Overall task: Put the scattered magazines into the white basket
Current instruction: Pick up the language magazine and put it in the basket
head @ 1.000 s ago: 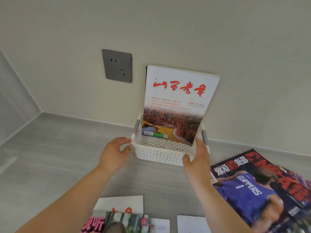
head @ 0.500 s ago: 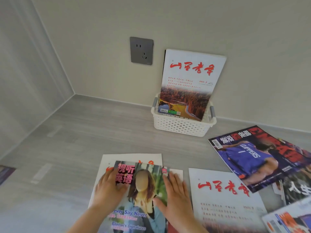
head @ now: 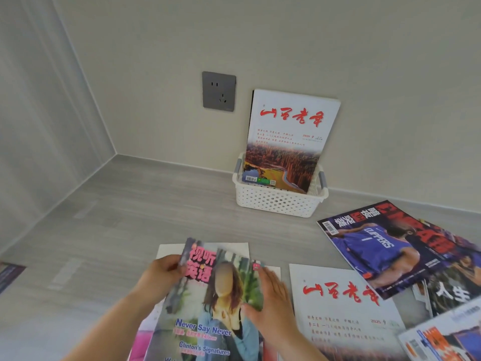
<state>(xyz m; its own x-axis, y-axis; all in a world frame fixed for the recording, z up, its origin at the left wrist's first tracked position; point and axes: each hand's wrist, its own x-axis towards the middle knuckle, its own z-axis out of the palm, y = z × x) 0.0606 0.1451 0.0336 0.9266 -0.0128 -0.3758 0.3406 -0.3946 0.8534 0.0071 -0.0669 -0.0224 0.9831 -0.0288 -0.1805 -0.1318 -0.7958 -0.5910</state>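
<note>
The white basket (head: 278, 204) stands against the back wall with a white magazine with red lettering (head: 289, 142) upright in it, leaning on the wall. Near me, an English-learning magazine with pink characters (head: 208, 303) is tilted up off the floor. My left hand (head: 160, 278) grips its upper left edge with the thumb on the cover. My right hand (head: 270, 306) holds its right edge, fingers fairly straight beside it and thumb on the cover. Another white magazine (head: 197, 247) lies beneath it.
A second white magazine with red lettering (head: 343, 313) lies to the right of my hands. A basketball magazine (head: 377, 246) and several overlapping others (head: 453, 295) cover the floor at the right. A grey wall socket (head: 219, 91) is left of the basket. A dark item (head: 9, 276) pokes in at the left edge.
My hands left the basket and came back to the near magazines. They pressed on the pink-lettered magazine, then took its edges and lifted its top off the floor.
</note>
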